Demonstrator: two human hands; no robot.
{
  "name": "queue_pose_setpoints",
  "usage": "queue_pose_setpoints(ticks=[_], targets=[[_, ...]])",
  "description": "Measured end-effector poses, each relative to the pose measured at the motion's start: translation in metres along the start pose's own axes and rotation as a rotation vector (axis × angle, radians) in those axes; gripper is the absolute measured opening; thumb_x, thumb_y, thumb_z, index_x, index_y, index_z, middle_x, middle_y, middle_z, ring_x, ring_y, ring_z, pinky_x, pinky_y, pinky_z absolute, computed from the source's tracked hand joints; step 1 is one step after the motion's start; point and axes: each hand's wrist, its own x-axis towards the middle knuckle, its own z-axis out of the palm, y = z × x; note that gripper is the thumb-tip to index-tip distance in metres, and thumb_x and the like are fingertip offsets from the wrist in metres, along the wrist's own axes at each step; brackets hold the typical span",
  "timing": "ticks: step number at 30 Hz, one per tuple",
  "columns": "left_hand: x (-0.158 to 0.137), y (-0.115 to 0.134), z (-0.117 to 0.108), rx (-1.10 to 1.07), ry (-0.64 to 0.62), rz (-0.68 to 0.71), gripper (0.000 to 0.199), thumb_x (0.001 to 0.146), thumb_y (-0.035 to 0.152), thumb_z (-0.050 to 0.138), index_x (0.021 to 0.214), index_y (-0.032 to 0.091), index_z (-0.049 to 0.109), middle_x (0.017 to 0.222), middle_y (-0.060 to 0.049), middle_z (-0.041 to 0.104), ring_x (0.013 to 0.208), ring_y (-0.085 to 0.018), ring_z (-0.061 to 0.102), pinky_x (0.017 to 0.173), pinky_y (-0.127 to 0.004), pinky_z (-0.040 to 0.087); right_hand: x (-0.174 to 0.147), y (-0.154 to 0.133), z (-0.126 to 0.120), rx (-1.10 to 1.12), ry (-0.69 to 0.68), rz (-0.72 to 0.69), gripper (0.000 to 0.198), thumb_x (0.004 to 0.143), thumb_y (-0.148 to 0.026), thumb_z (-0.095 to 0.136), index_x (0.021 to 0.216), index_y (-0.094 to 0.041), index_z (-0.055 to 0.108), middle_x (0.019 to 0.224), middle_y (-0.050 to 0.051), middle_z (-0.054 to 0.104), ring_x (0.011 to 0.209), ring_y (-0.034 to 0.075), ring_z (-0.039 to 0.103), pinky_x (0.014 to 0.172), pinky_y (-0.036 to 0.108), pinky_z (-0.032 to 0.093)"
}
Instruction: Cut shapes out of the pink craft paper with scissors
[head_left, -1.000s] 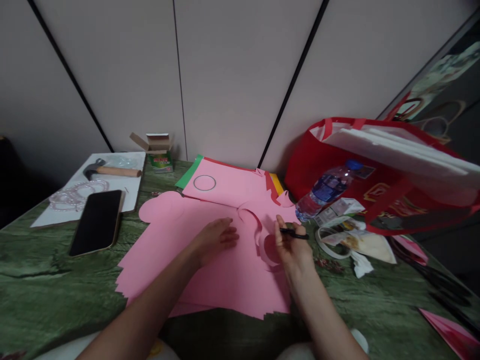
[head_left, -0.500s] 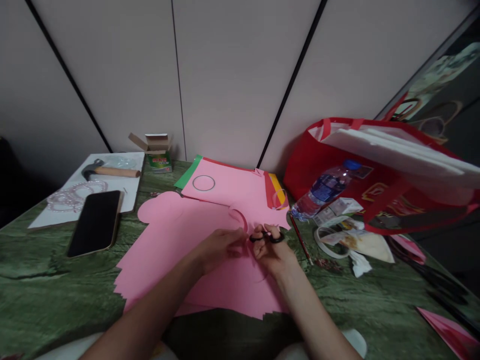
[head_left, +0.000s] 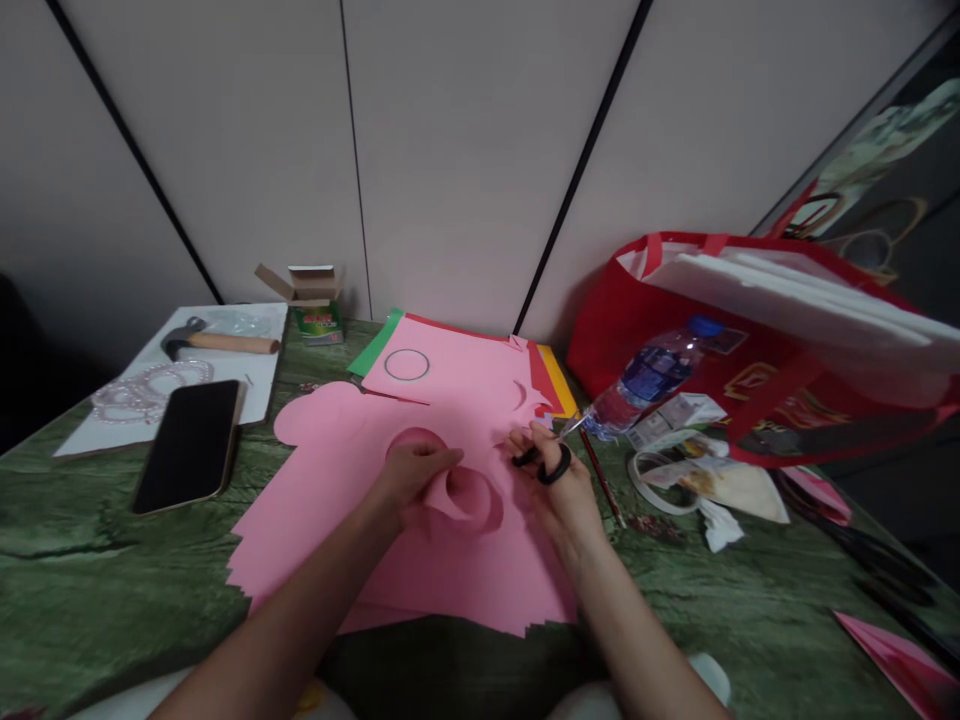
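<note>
My left hand (head_left: 411, 482) pinches a curled pink paper strip (head_left: 469, 500), which loops over to the right just above the pink sheets. Black-handled scissors (head_left: 553, 464) are in my right hand (head_left: 556, 490), fingers through the handles, blades pointing up and to the right toward the bottle. Beneath both hands lie large pink paper sheets (head_left: 322, 520) with jagged, cut edges. Behind them a smaller pink sheet (head_left: 472, 365) rests on green, red and yellow paper, with a thin dark ring (head_left: 407, 365) on it.
At left are a phone (head_left: 189, 445), a hammer (head_left: 225, 342) and beaded strands on a white board. An opened small box (head_left: 315, 308) stands by the wall. To the right are a water bottle (head_left: 652, 375), a red bag (head_left: 750, 370), a pencil (head_left: 602, 475) and a tape roll (head_left: 660, 483).
My hands have moved apart: the left went left with the pink strip, now curled in a loop. The scissors swung so their blades point up and right.
</note>
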Motion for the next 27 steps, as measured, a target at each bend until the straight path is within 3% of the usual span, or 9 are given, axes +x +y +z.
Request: queue_pose_setpoints(ticks=[5, 9, 11, 15, 18, 21, 24, 27], targets=[[-0.006, 0.007, 0.003, 0.059, -0.118, -0.165, 0.022, 0.047, 0.003, 0.066, 0.048, 0.018, 0.049, 0.044, 0.003, 0.053, 0.043, -0.013, 0.055, 0.046, -0.026, 0.047, 0.006, 0.003, -0.003, 0.000, -0.024, 0.049, 0.018, 0.063, -0.019, 0.072, 0.077, -0.014, 0.061, 0.064, 0.002, 0.072, 0.063, 0.016, 0.070, 0.049, 0.023, 0.054], [-0.011, 0.012, 0.005, 0.104, -0.203, -0.204, 0.020, 0.047, 0.002, 0.060, 0.060, 0.016, 0.056, 0.053, 0.001, 0.058, 0.050, -0.016, 0.060, 0.054, -0.030, 0.050, 0.007, 0.006, -0.004, -0.029, -0.057, 0.063, 0.024, 0.062, -0.021, 0.072, 0.082, -0.012, 0.064, 0.069, 0.006, 0.073, 0.061, 0.019, 0.070, 0.039, 0.021, 0.049], [-0.013, 0.014, 0.004, 0.144, -0.244, -0.202, 0.020, 0.048, 0.003, 0.061, 0.063, 0.016, 0.057, 0.054, 0.001, 0.057, 0.050, -0.017, 0.059, 0.054, -0.031, 0.050, 0.006, 0.007, -0.002, -0.032, -0.069, 0.014, 0.024, 0.062, -0.022, 0.073, 0.081, -0.012, 0.063, 0.067, 0.005, 0.073, 0.062, 0.018, 0.070, 0.044, 0.021, 0.050], [-0.015, 0.016, -0.003, 0.232, -0.267, -0.097, 0.022, 0.048, 0.006, 0.071, 0.057, 0.017, 0.054, 0.052, 0.006, 0.050, 0.046, -0.009, 0.049, 0.047, -0.021, 0.040, -0.001, 0.007, 0.003, -0.036, -0.102, -0.167, 0.023, 0.065, -0.025, 0.072, 0.083, -0.016, 0.060, 0.062, -0.002, 0.069, 0.065, 0.014, 0.067, 0.070, 0.027, 0.052], [-0.016, 0.016, -0.003, 0.321, -0.274, 0.007, 0.026, 0.052, 0.018, 0.076, 0.052, 0.016, 0.050, 0.051, 0.007, 0.046, 0.045, -0.007, 0.041, 0.041, -0.019, 0.029, -0.013, 0.005, 0.004, -0.294, -0.179, -0.401, 0.020, 0.073, -0.026, 0.065, 0.090, -0.016, 0.060, 0.070, 0.001, 0.071, 0.067, 0.016, 0.066, 0.071, 0.031, 0.049], [-0.017, 0.014, 0.002, 0.302, -0.251, 0.118, 0.025, 0.061, 0.034, 0.072, 0.059, 0.015, 0.056, 0.052, 0.004, 0.051, 0.046, -0.009, 0.043, 0.040, -0.020, 0.027, -0.026, 0.003, 0.006, -0.527, -0.272, -0.570, 0.015, 0.078, -0.025, 0.061, 0.090, -0.016, 0.058, 0.076, 0.005, 0.071, 0.069, 0.017, 0.063, 0.069, 0.031, 0.046], [-0.015, 0.015, 0.003, 0.179, -0.145, 0.233, 0.028, 0.064, 0.037, 0.071, 0.059, 0.014, 0.056, 0.050, 0.005, 0.051, 0.044, -0.008, 0.043, 0.041, -0.020, 0.030, -0.033, 0.000, 0.007, -0.539, -0.402, -0.557, 0.015, 0.079, -0.027, 0.059, 0.091, -0.019, 0.055, 0.070, 0.002, 0.069, 0.067, 0.017, 0.062, 0.066, 0.031, 0.045], [-0.013, 0.022, -0.001, 0.100, -0.078, 0.317, 0.025, 0.065, 0.035, 0.071, 0.064, 0.015, 0.056, 0.051, 0.004, 0.056, 0.045, -0.010, 0.049, 0.044, -0.022, 0.039, -0.033, -0.002, 0.007, -0.579, -0.561, -0.392, 0.015, 0.078, -0.032, 0.062, 0.086, -0.021, 0.055, 0.064, -0.001, 0.063, 0.066, 0.017, 0.060, 0.063, 0.030, 0.044]])
